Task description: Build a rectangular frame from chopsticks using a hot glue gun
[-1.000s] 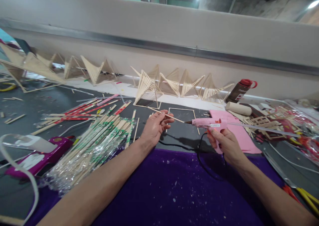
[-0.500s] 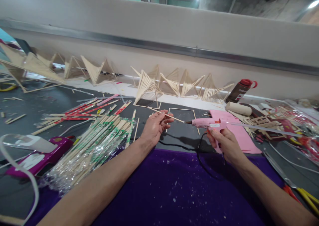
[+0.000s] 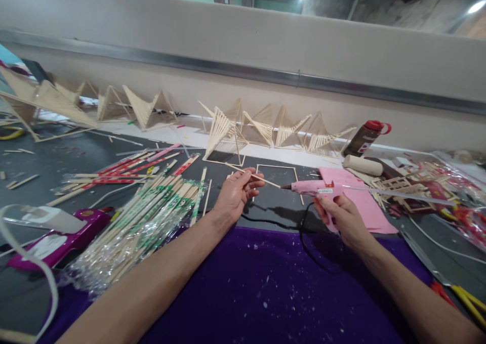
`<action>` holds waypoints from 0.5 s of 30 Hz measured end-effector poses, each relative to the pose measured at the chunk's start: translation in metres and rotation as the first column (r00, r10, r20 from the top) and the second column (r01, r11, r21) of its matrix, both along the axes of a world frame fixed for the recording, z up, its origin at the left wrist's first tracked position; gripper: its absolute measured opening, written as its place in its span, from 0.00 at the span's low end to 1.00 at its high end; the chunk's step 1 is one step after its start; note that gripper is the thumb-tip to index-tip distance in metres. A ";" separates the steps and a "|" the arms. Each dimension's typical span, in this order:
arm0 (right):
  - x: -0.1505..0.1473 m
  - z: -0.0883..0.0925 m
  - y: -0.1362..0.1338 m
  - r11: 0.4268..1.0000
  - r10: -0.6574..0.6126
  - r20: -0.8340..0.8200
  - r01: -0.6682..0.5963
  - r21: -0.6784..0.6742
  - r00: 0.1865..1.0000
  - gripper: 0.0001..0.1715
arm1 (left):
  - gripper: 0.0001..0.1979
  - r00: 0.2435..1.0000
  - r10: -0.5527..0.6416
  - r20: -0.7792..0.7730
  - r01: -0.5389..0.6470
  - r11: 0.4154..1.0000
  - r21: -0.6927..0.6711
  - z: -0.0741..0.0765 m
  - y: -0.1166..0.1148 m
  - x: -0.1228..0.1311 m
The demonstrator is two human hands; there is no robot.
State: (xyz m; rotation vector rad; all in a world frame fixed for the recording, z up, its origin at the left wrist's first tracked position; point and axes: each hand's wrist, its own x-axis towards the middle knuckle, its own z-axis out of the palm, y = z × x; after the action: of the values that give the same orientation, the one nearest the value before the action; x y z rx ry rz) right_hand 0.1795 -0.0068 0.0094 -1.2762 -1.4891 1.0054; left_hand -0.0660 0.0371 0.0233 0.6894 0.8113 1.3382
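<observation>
Between the thumb and fingers of my left hand (image 3: 237,189) is a thin wooden stick (image 3: 269,181), slanting down to the right. My right hand (image 3: 339,215) grips a pink hot glue gun (image 3: 309,186) by its handle, and a long clear glue stick (image 3: 402,194) juts from its rear. The gun's dark nozzle meets or nearly meets the right end of the wooden stick. Behind my hands, a rectangular frame of sticks (image 3: 277,166) lies on the dark table. A twisted stick model (image 3: 224,136) stands just beyond my left hand.
Plastic-wrapped chopsticks (image 3: 152,227) lie left, beside a purple-and-white glue gun (image 3: 76,232). More stick models (image 3: 292,126) line the wall. At right are a pink cloth (image 3: 374,210), a red-capped bottle (image 3: 366,137) and scissors (image 3: 442,275). A purple cloth (image 3: 243,293) covers the front; a black cord (image 3: 304,232) crosses it.
Almost nothing differs. Both hands keep their hold, and the stick's end stays at the gun's nozzle; the view has shifted very slightly.
</observation>
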 end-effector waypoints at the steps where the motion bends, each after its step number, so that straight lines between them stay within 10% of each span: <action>1: 0.001 -0.001 0.001 1.000 -0.009 0.007 0.009 0.002 1.000 0.21 | 0.05 1.000 0.001 -0.002 -0.001 1.000 0.003 0.000 0.000 0.000; 15: 0.080 0.007 0.042 0.892 -0.449 -0.262 0.413 -0.182 0.854 0.19 | 0.06 0.991 -0.074 -0.112 0.076 0.997 0.015 -0.006 -0.004 0.009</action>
State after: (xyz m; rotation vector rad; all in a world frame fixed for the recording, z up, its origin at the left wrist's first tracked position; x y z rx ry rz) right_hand 0.2591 0.0352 0.0166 -1.3934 -0.8660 0.9403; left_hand -0.0568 0.0329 0.0173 0.8077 0.8548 1.2496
